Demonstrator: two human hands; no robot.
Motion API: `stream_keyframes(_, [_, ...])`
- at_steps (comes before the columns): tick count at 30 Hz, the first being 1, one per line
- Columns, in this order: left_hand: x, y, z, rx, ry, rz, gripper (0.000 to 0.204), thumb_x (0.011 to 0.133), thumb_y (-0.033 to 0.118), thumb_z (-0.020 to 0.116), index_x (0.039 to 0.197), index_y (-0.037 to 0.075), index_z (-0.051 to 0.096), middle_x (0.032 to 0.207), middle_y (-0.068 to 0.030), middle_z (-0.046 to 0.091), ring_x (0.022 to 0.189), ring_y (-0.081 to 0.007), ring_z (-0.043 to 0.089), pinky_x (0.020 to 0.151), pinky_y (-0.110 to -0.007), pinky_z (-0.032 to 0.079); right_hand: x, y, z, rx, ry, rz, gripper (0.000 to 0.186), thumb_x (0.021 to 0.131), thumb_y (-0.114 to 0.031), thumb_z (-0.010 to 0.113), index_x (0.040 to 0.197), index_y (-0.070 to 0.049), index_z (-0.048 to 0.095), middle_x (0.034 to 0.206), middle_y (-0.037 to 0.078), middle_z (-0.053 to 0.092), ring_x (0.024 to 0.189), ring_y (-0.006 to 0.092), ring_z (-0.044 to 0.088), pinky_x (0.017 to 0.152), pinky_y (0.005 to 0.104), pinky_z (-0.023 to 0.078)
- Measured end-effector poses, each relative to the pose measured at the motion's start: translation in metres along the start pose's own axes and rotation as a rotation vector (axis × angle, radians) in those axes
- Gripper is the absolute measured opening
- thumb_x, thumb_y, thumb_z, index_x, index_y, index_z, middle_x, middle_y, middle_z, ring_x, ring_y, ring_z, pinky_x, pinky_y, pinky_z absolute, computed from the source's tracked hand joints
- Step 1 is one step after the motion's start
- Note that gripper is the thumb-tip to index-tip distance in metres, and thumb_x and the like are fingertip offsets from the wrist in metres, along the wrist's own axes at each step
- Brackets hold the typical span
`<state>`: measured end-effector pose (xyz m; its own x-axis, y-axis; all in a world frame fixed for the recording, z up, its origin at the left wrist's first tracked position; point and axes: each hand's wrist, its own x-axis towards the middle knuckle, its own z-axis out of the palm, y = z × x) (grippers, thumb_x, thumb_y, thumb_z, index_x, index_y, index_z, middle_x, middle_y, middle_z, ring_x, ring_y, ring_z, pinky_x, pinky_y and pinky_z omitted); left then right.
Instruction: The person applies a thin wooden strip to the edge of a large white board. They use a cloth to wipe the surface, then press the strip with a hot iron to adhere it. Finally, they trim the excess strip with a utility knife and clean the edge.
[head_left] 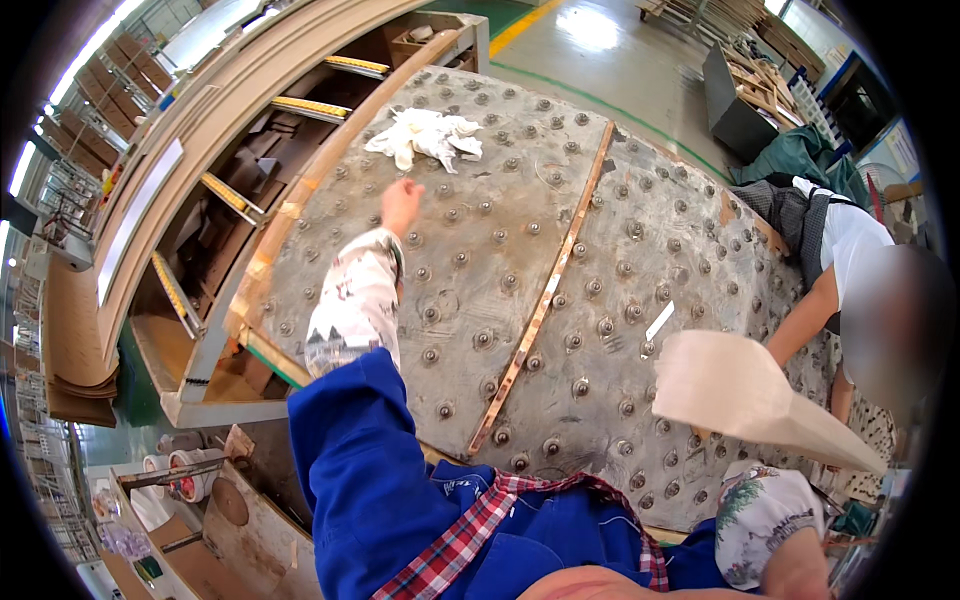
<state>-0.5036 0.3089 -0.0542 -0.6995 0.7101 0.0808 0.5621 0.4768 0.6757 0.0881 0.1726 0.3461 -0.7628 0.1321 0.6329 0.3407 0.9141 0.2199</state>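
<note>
My left hand (400, 205) is over a grey table (470, 300) studded with roller balls, its fingers slightly bent with nothing visible in them, just short of crumpled white cloths or gloves (420, 135). A narrow brownish strip (540, 295) lies lengthwise across the table, and a small white strip (660, 320) rests farther right. A pale flat piece (720, 380) is at the right, beside a co-worker's arm (800, 325). My right hand (800, 565) is low at the right edge in a patterned sleeve cover, its fingers out of clear sight.
A co-worker (840, 230) bends over the table's right side. A wooden rack (170, 230) with curved boards and yellow-marked rails borders the left. A cart (250, 530) stands lower left. Beyond the table are a marked floor (590, 70) and a bin of wood scraps (735, 100).
</note>
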Motion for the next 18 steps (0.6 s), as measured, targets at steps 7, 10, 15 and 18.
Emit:
stream_keyframes(7, [0.097,0.002,0.015,0.257,0.314,0.046,0.045,0.074,0.027,0.07,0.113,0.01,0.057,0.109,-0.0146,0.057,0.102,-0.0331,0.054,0.085,-0.04,0.044,-0.036,-0.009,-0.006,-0.379,-0.362,-0.086,0.031,0.087,-0.011,0.051,0.117,-0.004,0.056,0.122,0.009,0.054,0.113,0.0206,0.052,0.084,0.0346,0.047])
stream_keyframes(10, [0.117,0.002,0.025,0.313,0.282,-0.066,0.037,0.076,0.028,0.067,0.108,0.01,0.06,0.106,-0.0141,0.06,0.102,-0.0335,0.056,0.085,-0.041,0.044,-0.042,-0.011,-0.009,-0.423,-0.457,-0.125,0.031,0.088,-0.012,0.05,0.117,-0.003,0.056,0.122,0.01,0.054,0.113,0.0217,0.052,0.083,0.0348,0.047])
stream_keyframes(15, [0.149,-0.008,0.004,0.175,0.235,-0.079,0.03,0.082,0.028,0.057,0.103,0.007,0.063,0.103,-0.0166,0.063,0.093,-0.0312,0.06,0.081,-0.041,0.045,-0.057,-0.013,-0.014,-0.444,-0.507,-0.138,0.032,0.088,-0.014,0.049,0.118,-0.002,0.055,0.122,0.012,0.053,0.113,0.0235,0.052,0.083,0.0353,0.048])
stream_keyframes(18, [0.159,0.01,-0.037,-0.155,0.394,0.083,0.026,0.083,0.024,0.057,0.095,0.002,0.064,0.092,-0.0152,0.065,0.083,-0.0275,0.063,0.074,-0.036,0.048,-0.07,-0.017,-0.016,-0.469,-0.348,-0.026,0.034,0.088,-0.018,0.052,0.119,-0.005,0.055,0.121,0.013,0.054,0.113,0.0255,0.053,0.085,0.0374,0.047])
